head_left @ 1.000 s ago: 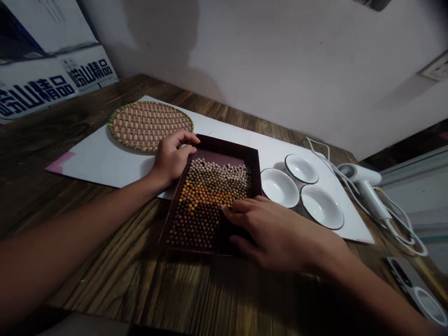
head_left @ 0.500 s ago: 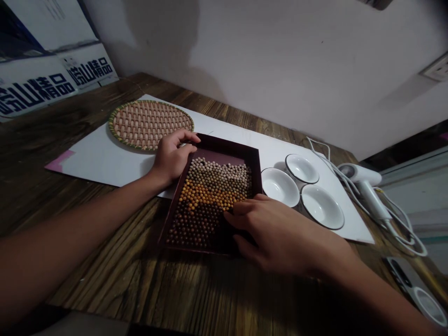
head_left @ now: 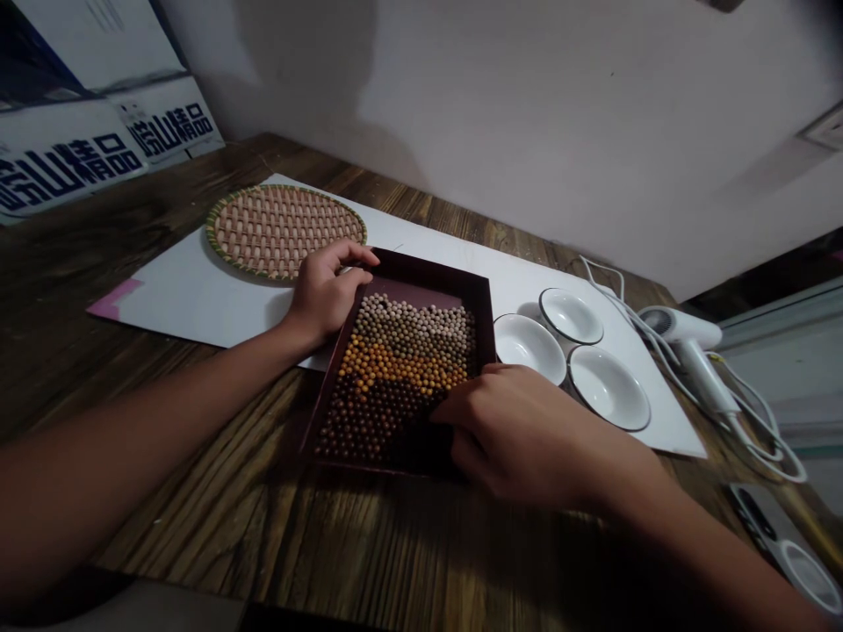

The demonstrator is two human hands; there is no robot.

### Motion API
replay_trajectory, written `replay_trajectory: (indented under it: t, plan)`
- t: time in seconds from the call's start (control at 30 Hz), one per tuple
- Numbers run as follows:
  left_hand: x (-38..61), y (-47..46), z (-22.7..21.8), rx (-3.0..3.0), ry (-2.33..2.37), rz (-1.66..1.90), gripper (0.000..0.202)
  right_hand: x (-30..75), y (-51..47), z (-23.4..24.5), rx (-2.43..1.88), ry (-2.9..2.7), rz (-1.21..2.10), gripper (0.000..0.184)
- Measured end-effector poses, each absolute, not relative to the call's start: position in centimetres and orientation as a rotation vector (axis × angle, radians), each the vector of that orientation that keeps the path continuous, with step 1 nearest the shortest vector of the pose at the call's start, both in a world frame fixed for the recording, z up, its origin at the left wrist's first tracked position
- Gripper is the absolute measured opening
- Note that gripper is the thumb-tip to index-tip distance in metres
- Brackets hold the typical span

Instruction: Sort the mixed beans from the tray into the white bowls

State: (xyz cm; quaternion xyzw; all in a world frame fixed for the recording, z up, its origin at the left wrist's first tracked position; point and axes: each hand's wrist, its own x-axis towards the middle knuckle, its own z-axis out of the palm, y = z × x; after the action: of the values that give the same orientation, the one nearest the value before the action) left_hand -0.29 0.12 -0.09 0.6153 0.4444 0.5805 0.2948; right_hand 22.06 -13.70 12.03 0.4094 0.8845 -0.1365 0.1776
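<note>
A dark rectangular tray (head_left: 428, 276) sits on the wooden table, filled with bands of pale, orange and dark brown beads (head_left: 395, 369). My left hand (head_left: 326, 294) grips the tray's left rim near the far corner, fingers curled over the edge. My right hand (head_left: 520, 434) rests over the tray's near right corner, fingers bent and drawn together above the dark beads; whether they pinch any bead is hidden.
A round woven mat (head_left: 284, 230) lies on a white sheet (head_left: 190, 298) to the left. Three white dishes (head_left: 530, 347) stand right of the tray. A white hair dryer (head_left: 688, 342) with its cord lies further right. Printed boxes (head_left: 79, 158) stand at the far left.
My right hand's fingers have curled in and drawn back toward the tray's near right corner. My left hand stays on the rim. The view shifted slightly.
</note>
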Motion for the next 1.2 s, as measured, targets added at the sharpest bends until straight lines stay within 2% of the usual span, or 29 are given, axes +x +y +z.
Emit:
replay_trajectory:
  t: [0.6,1.2]
  plan:
    - [-0.1,0.5,-0.3,1.596,1.135,1.612,0.012,21.8,-14.0,12.0,1.142,2.487,-0.377,0.017]
    - [-0.3,0.0,-0.1,1.606,1.125,1.614,0.012,21.9,-13.8,11.3,1.014,2.610,-0.530,0.012]
